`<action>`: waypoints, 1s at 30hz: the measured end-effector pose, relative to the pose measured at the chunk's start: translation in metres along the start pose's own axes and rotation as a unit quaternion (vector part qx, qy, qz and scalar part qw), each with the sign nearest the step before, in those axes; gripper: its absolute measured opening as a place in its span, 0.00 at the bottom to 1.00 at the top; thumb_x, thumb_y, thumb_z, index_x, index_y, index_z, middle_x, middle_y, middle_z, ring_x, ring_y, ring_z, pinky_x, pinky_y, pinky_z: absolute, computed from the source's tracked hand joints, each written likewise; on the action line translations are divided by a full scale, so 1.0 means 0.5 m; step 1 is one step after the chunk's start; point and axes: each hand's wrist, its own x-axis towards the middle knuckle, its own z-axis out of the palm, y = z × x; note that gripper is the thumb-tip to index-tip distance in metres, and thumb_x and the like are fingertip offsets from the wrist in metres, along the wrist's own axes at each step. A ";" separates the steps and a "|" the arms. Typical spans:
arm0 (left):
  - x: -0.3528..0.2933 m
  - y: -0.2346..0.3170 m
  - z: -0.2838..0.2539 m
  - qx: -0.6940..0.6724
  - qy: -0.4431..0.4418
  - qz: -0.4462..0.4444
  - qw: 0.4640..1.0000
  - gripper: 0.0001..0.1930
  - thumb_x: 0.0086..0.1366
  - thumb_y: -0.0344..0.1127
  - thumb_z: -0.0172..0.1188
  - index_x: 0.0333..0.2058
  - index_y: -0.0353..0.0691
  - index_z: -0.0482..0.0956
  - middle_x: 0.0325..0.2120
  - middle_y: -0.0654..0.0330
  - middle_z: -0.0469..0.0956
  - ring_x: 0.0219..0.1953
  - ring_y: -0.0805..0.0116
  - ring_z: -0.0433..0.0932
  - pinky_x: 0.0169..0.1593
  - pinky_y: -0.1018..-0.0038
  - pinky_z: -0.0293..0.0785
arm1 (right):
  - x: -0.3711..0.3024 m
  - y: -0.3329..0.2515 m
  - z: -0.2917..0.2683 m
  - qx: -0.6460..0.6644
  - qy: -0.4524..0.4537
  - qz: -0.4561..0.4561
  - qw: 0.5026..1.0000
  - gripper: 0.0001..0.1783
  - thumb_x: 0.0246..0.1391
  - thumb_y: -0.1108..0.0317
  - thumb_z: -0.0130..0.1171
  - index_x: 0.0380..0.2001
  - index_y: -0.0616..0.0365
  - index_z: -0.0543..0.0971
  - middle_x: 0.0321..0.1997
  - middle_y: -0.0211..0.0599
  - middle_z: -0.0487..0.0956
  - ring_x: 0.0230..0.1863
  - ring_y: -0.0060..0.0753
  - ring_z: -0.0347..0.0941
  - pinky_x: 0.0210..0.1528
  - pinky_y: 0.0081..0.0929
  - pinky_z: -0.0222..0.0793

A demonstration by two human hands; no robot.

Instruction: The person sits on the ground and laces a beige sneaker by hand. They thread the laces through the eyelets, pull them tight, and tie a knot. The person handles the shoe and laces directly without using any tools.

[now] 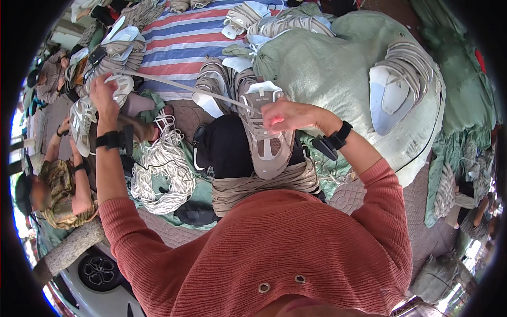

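Note:
A taupe sneaker upper (272, 153) with pale overlays lies on my lap, its toe toward me. From it a flat beige shoelace (182, 86) stretches taut up to the left. My left hand (104, 95), raised at the far end of that lace, has its fingers closed on it. Over the upper's eyelets, my right hand (288, 115) is closed at the lace's near end; its fingertips partly hide the lacing. Across my thighs lies a bundle of tan laces (253, 193).
White laces (162, 171) are heaped at my left. Stacked uppers lie on a striped sheet (179, 31) ahead and on a bulging green sack (317, 63) at right. Another person (63, 185) sits at left, handling a pale shoe (83, 124). A car wheel (99, 269) is behind them.

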 end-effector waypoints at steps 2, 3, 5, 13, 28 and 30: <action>-0.010 0.009 0.037 -0.084 -0.092 -0.052 0.991 0.10 0.66 0.33 0.46 0.40 0.32 0.69 0.39 0.49 0.78 0.27 0.67 0.75 0.32 0.75 0.73 | -0.016 0.019 -0.002 0.044 0.070 -0.021 0.996 0.04 0.52 0.69 0.63 0.31 0.55 0.79 0.32 0.29 0.72 0.36 0.25 0.69 0.42 0.26 0.65; 0.003 0.006 0.043 -0.145 -0.142 -0.090 0.975 0.09 0.67 0.31 0.44 0.41 0.31 0.67 0.41 0.47 0.78 0.30 0.65 0.76 0.34 0.74 0.74 | -0.024 0.025 0.001 0.047 0.118 -0.032 0.991 0.04 0.51 0.71 0.64 0.31 0.56 0.79 0.33 0.29 0.72 0.37 0.25 0.69 0.42 0.26 0.66; 0.027 -0.004 0.055 -0.237 -0.160 -0.154 0.946 0.08 0.67 0.29 0.39 0.40 0.30 0.63 0.43 0.44 0.77 0.35 0.60 0.78 0.39 0.71 0.77 | -0.030 0.053 0.025 -0.003 0.230 -0.069 0.971 0.07 0.48 0.80 0.64 0.31 0.59 0.78 0.31 0.30 0.73 0.34 0.24 0.71 0.39 0.23 0.69; 0.290 0.029 -0.056 -0.207 -0.006 -0.046 0.977 0.11 0.66 0.23 0.28 0.37 0.22 0.60 0.44 0.33 0.72 0.46 0.41 0.77 0.51 0.56 0.81 | -0.002 0.118 0.192 -0.059 0.520 0.069 0.849 0.05 0.54 0.73 0.61 0.31 0.58 0.74 0.21 0.37 0.74 0.19 0.28 0.71 0.23 0.26 0.67; -0.045 0.320 0.113 -0.277 -0.172 0.025 0.945 0.10 0.70 0.36 0.46 0.40 0.36 0.70 0.34 0.53 0.79 0.37 0.59 0.79 0.46 0.66 0.76 | 0.102 0.001 0.102 -0.370 0.352 0.124 0.851 0.19 0.56 0.51 0.60 0.24 0.55 0.78 0.20 0.41 0.80 0.25 0.46 0.78 0.29 0.40 0.72; -0.014 0.306 0.093 -0.301 -0.167 0.046 0.938 0.09 0.70 0.36 0.44 0.37 0.38 0.71 0.32 0.55 0.80 0.34 0.62 0.79 0.42 0.69 0.77 | 0.117 0.026 0.107 -0.375 0.357 0.131 0.845 0.19 0.55 0.50 0.61 0.24 0.56 0.79 0.19 0.39 0.80 0.24 0.44 0.78 0.28 0.38 0.72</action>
